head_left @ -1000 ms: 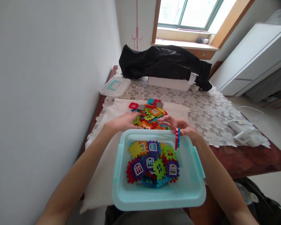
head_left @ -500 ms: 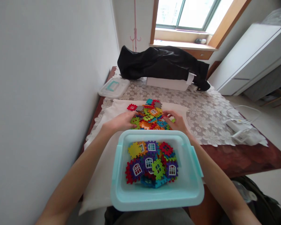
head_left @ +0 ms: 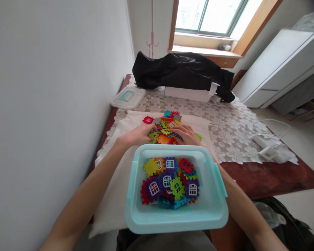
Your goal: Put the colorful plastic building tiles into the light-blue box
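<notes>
A pale blue plastic bin sits close to me, with several colourful toothed tiles piled in it, some with white window frames. Just beyond its far rim a heap of loose tiles lies on a white cloth. My left hand rests on the left side of that heap. My right hand lies palm down on its right side, fingers among the tiles. Whether either hand grips a tile is hidden.
A clear lid with a teal handle lies by the wall. Behind the heap are a white box and a black garment. White chargers and cables lie on the lace tablecloth at right.
One second ago my right hand held a red and blue tile pair over the bin. A red tile now lies in the bin, and the right hand has moved back onto the heap.
</notes>
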Available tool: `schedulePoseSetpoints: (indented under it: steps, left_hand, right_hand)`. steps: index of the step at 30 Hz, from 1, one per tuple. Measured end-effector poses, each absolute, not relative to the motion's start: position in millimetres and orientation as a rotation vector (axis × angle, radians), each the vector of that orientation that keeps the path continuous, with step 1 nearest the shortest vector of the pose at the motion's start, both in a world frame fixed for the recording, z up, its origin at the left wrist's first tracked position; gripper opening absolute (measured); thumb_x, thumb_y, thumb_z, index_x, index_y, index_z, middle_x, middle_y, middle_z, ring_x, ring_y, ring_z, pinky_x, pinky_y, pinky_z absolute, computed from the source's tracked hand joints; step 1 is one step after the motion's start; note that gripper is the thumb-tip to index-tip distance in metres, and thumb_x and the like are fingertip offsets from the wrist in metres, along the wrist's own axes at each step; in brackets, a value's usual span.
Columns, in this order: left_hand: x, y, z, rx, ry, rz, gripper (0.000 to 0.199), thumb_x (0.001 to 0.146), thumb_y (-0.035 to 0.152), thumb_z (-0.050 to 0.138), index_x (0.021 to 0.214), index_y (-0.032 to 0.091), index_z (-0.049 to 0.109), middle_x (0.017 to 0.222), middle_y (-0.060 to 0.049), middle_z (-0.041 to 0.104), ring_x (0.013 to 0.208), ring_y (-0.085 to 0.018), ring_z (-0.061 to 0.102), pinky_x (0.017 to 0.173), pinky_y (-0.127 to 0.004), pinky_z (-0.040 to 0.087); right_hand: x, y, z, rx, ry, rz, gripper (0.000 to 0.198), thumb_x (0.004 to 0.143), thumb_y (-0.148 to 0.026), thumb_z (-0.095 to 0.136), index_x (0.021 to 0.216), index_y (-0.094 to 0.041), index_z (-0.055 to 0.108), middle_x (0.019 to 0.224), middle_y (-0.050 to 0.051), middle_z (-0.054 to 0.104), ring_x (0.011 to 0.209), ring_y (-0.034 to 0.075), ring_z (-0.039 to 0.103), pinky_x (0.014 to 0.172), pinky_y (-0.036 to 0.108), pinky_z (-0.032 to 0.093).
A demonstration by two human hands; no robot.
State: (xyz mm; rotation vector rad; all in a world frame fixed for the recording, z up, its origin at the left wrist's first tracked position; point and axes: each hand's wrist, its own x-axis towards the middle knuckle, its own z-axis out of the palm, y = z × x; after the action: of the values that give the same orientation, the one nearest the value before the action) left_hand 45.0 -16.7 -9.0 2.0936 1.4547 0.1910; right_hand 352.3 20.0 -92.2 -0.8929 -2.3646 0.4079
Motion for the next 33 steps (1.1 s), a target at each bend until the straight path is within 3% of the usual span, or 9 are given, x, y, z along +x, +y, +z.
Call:
schedulePoseSetpoints:
  steps: [7, 13, 21, 28, 33]
  left_hand:
    - [38, -16, 4, 2.148, 1.452, 0.217, 0.045, 0.093, 0.041, 0.067, 0.131, 0.017, 0.074, 0.127, -0.014, 0.081, 0.114, -0.031, 0.075, 0.1, -0.04, 0.056]
    - [27, -16, 21, 2.129, 1.492, 0.456, 0.032, 0.093, 0.044, 0.07, 0.11, 0.018, 0.08, 0.11, -0.011, 0.085, 0.099, -0.028, 0.076, 0.088, -0.038, 0.057]
    - [39, -45, 65, 2.009, 1.341, 0.849, 0.033, 0.091, 0.045, 0.082, 0.11, 0.018, 0.079, 0.107, -0.008, 0.084, 0.092, -0.022, 0.074, 0.079, -0.034, 0.056]
    - [66, -83, 99, 2.154, 1.001, 0.623, 0.019, 0.096, 0.038, 0.081, 0.103, 0.021, 0.077, 0.102, -0.003, 0.081, 0.084, -0.017, 0.069, 0.077, -0.03, 0.054]
    - [78, -91, 97, 2.271, 1.047, 0.4, 0.007, 0.099, 0.029, 0.076, 0.102, 0.024, 0.078, 0.096, 0.001, 0.081, 0.083, -0.017, 0.07, 0.075, -0.03, 0.049]
  right_hand:
    - [351, 22, -95, -0.976, -2.171, 0.34, 0.017, 0.104, -0.035, 0.075, 0.118, -0.029, 0.081, 0.126, 0.012, 0.084, 0.122, 0.036, 0.074, 0.114, 0.057, 0.057]
    - [356, 27, -98, -1.013, -1.918, 0.4, 0.014, 0.098, -0.039, 0.076, 0.105, -0.027, 0.078, 0.102, 0.008, 0.081, 0.095, 0.029, 0.075, 0.094, 0.046, 0.062]
    - [357, 22, -91, -1.003, -1.656, 0.467, 0.014, 0.091, -0.037, 0.079, 0.097, -0.025, 0.077, 0.087, 0.002, 0.075, 0.079, 0.022, 0.066, 0.078, 0.037, 0.058]
    - [359, 18, -87, -0.994, -1.527, 0.434, 0.012, 0.092, -0.036, 0.08, 0.094, -0.025, 0.074, 0.086, 0.0, 0.071, 0.08, 0.02, 0.064, 0.079, 0.036, 0.055]
    - [361, 20, -89, -0.968, -1.367, 0.562, 0.02, 0.091, -0.042, 0.085, 0.094, -0.025, 0.074, 0.086, -0.001, 0.072, 0.081, 0.019, 0.065, 0.078, 0.033, 0.056]
